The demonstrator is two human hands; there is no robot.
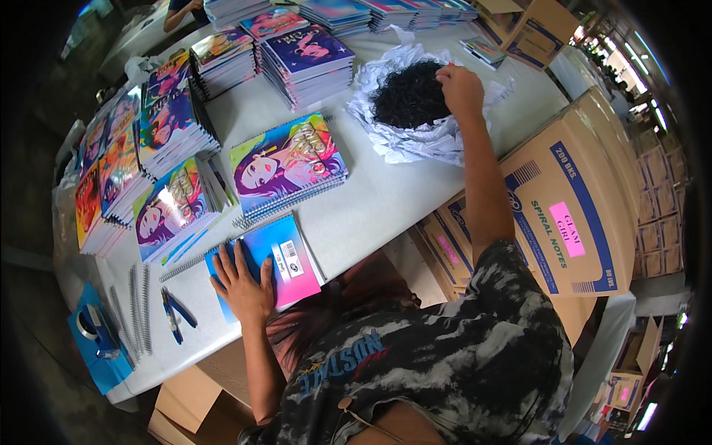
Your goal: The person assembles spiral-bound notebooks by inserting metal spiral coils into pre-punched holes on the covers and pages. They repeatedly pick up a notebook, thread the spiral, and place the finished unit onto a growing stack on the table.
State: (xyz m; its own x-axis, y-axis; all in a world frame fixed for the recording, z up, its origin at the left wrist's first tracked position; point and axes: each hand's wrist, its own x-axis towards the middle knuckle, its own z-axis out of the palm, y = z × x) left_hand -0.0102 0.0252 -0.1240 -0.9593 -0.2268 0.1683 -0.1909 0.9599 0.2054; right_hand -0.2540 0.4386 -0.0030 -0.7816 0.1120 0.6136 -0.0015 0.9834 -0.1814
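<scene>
Left hand is lying flat, fingers spread, on the blue-pink notebook right by the near edge of the table. Right arm's stretched way out, right hand curled at the black tangled pile, can't tell if it's gripping anything. Bare tabletop between them, but the notebook stack crowds the left hand's far side.

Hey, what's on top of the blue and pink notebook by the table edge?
The left hand lies spread on the notebook, beside a white barcode label. Whatever part is under that hand is hidden.
</scene>
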